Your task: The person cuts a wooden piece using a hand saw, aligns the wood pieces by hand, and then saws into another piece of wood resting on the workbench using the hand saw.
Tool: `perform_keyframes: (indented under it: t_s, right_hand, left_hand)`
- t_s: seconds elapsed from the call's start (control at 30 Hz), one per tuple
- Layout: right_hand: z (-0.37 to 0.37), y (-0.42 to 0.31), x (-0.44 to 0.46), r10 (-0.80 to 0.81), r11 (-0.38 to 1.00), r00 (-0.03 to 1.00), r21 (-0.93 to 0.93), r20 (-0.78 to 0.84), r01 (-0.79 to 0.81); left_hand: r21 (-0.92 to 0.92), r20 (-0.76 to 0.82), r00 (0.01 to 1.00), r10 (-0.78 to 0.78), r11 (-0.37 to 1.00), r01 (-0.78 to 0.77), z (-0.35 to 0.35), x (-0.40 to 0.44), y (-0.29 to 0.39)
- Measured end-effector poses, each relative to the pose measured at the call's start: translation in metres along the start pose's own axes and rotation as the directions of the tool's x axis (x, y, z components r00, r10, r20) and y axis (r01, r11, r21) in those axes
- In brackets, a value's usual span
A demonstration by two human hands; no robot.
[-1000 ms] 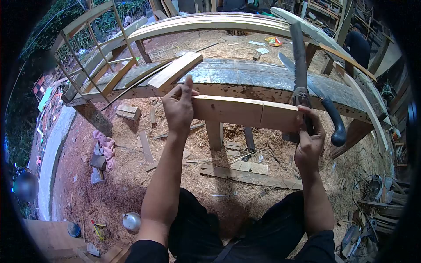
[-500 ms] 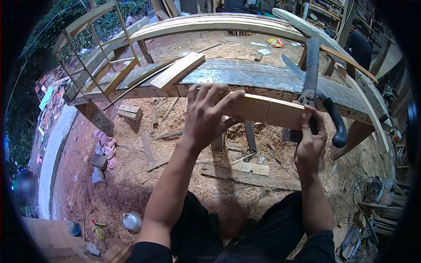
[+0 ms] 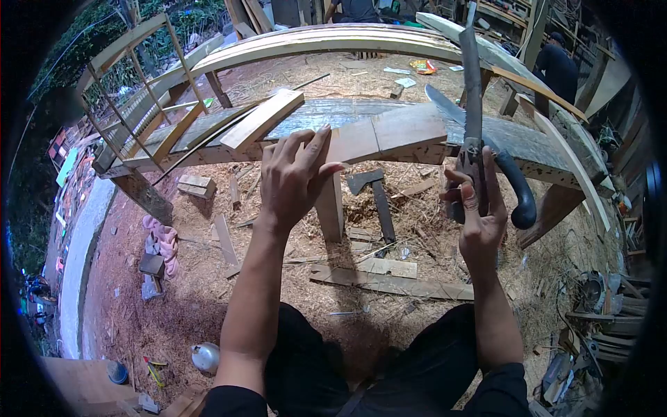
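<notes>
A short wooden block (image 3: 406,131) with a line across it lies tilted on the near edge of the dark bench (image 3: 340,111). My left hand (image 3: 295,170) is at the block's left end, thumb below and fingers above, closed on it. My right hand (image 3: 479,201) is wrapped round the handle of a saw (image 3: 472,90), whose blade points up and away, to the right of the block. Behind the saw, a curved knife with a black handle (image 3: 514,191) rests on the bench. Another light board (image 3: 264,119) lies on the bench left of my left hand.
A wooden frame with thin slats (image 3: 139,87) stands on the bench's left end. Long planks (image 3: 326,43) span behind it. Below are a hatchet (image 3: 381,201), wood offcuts (image 3: 389,281) and a metal container (image 3: 206,357). A person (image 3: 558,69) is at the back right.
My left hand turned the block and set it down on the bench edge. My right hand let go of the block and keeps the saw. The saw has moved slightly left.
</notes>
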State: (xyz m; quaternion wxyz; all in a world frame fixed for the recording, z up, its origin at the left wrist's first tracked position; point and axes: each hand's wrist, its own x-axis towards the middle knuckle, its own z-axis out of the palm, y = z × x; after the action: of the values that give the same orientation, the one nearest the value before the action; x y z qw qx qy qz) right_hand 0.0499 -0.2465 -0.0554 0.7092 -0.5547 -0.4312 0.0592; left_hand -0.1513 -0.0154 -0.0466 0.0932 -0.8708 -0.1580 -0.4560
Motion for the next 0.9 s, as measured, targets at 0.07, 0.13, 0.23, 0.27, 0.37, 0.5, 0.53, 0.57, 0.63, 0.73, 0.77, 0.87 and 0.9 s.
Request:
perform_keyframes:
  t_s: [0.07, 0.13, 0.23, 0.27, 0.37, 0.5, 0.53, 0.57, 0.63, 0.73, 0.77, 0.87, 0.9]
  right_hand:
    - [0.001, -0.007, -0.004, -0.008, 1.0, 1.0, -0.003, 0.001, 0.008]
    - [-0.001, -0.012, -0.007, 0.022, 1.0, 1.0, -0.009, 0.015, -0.022]
    - [-0.007, -0.012, -0.014, 0.046, 0.999, 0.994, 0.0, 0.101, -0.046]
    - [-0.006, -0.016, -0.016, 0.049, 0.999, 0.992, -0.003, 0.118, -0.049]
    - [-0.001, -0.021, -0.023, 0.05, 0.997, 0.986, 0.058, 0.159, -0.06]
    - [-0.005, -0.015, -0.034, 0.113, 0.987, 0.953, 0.075, 0.28, -0.139]
    - [-0.004, -0.012, -0.036, 0.094, 0.989, 0.957, 0.081, 0.276, -0.12]
    - [-0.004, -0.013, -0.037, 0.094, 0.989, 0.956, 0.081, 0.278, -0.121]
    - [-0.006, -0.015, -0.038, 0.105, 0.993, 0.944, 0.019, 0.313, -0.116]
    - [-0.005, -0.018, -0.037, 0.13, 0.99, 0.945, 0.02, 0.301, -0.142]
    - [-0.004, -0.019, -0.037, 0.139, 0.987, 0.949, 0.04, 0.282, -0.157]
    - [-0.003, -0.017, -0.037, 0.135, 0.987, 0.95, 0.048, 0.281, -0.154]
    - [-0.003, -0.017, -0.037, 0.134, 0.987, 0.951, 0.045, 0.28, -0.153]
  left_hand:
    - [-0.002, 0.036, 0.998, -0.045, 0.999, 0.045, 0.001, 0.002, 0.006]
    - [-0.002, 0.069, 0.994, -0.083, 0.997, 0.083, 0.002, 0.006, 0.011]
    - [0.042, 0.107, 0.987, -0.118, 0.993, 0.114, 0.005, 0.013, 0.021]
    - [0.086, 0.084, 0.988, -0.131, 0.989, 0.124, 0.006, 0.015, 0.024]
    - [0.176, 0.037, 0.993, -0.117, 0.978, 0.108, 0.006, 0.021, 0.026]
    - [0.196, 0.152, 0.98, -0.129, 0.976, 0.098, 0.007, 0.033, 0.025]
    - [0.23, 0.203, 0.971, -0.128, 0.97, 0.08, 0.006, 0.034, 0.027]
    - [0.231, 0.203, 0.97, -0.13, 0.969, 0.081, 0.006, 0.035, 0.027]
    - [0.169, 0.288, 0.94, -0.185, 0.976, 0.14, 0.005, 0.036, 0.028]
    - [0.211, 0.363, 0.914, -0.18, 0.972, 0.107, 0.005, 0.044, 0.031]
    - [0.213, 0.364, 0.914, -0.178, 0.971, 0.105, 0.006, 0.046, 0.031]
    - [0.118, 0.387, 0.921, -0.046, 0.993, 0.001, 0.015, 0.054, 0.031]
    - [0.115, 0.385, 0.922, -0.045, 0.993, 0.001, 0.018, 0.056, 0.028]
